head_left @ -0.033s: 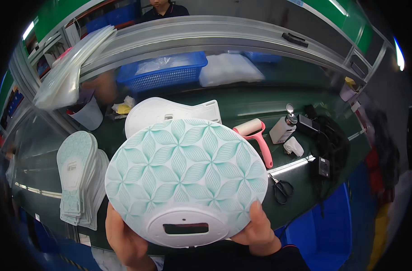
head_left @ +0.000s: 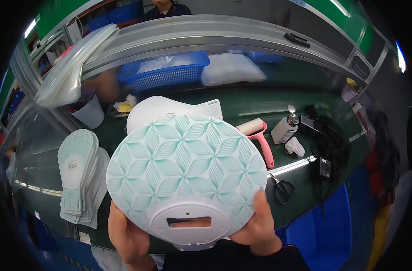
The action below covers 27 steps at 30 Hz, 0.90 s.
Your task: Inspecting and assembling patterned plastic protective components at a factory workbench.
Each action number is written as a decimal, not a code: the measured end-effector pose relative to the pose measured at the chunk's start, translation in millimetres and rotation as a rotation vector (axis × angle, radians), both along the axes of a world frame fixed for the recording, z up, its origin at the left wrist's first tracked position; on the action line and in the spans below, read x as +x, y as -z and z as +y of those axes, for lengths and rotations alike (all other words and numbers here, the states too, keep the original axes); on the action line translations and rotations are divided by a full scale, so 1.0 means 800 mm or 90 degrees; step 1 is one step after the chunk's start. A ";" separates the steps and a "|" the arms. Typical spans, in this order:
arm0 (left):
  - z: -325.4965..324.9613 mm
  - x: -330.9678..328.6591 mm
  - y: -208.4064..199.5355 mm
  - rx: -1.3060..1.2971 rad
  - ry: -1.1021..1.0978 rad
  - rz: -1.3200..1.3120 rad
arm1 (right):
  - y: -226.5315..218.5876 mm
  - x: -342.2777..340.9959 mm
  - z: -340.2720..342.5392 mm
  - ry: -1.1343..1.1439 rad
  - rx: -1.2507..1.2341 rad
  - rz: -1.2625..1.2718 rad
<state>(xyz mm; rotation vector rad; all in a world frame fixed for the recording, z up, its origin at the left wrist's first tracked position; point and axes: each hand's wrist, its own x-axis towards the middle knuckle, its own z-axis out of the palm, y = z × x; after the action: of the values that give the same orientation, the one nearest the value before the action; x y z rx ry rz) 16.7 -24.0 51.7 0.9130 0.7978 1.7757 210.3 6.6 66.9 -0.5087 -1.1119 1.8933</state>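
Observation:
Both my hands hold a wide oval panel (head_left: 190,162), white with a green leaf pattern, up in front of me. Its lower part has a plain white oval section with a rectangular slot, through which something skin-coloured shows. My left hand (head_left: 128,235) grips the lower left edge, its fingers mostly hidden behind. At the lower right edge, my right hand (head_left: 259,228) holds on with the thumb along the rim. Behind the panel, partly covered by it, lies a white plastic piece (head_left: 170,107) with a narrow neck.
Several similar patterned pieces (head_left: 79,158) are stacked at left. On the right are a pink lint roller (head_left: 265,149), a pump bottle (head_left: 285,130), crumpled tissue (head_left: 295,147), scissors (head_left: 283,189) and black cables. A blue basket (head_left: 170,72) and plastic bags (head_left: 233,70) lie farther back; a blue bin (head_left: 321,239) stands lower right.
The panel has tilted slightly in my hands, showing more of its bottom edge. A skin-coloured patch now shows through the slot. Both hands keep their hold.

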 end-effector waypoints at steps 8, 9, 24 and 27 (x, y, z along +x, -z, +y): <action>0.003 0.016 0.004 -0.072 0.183 0.063 | -0.018 0.012 0.019 -0.051 -0.025 0.107; 0.004 0.018 0.004 -0.061 0.119 0.074 | -0.022 0.010 0.017 -0.073 -0.045 0.111; -0.026 0.012 0.020 -0.056 -0.029 -0.026 | -0.026 0.006 -0.006 0.115 0.019 -0.053; -0.025 0.012 0.018 -0.057 -0.025 -0.056 | -0.004 0.007 -0.007 0.090 -0.033 0.174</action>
<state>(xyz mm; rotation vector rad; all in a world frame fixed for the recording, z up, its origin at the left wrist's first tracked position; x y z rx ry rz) 26.5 -44.0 37.3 0.7602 0.8368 1.7870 215.9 1.3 70.2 -0.3347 -0.8288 1.8077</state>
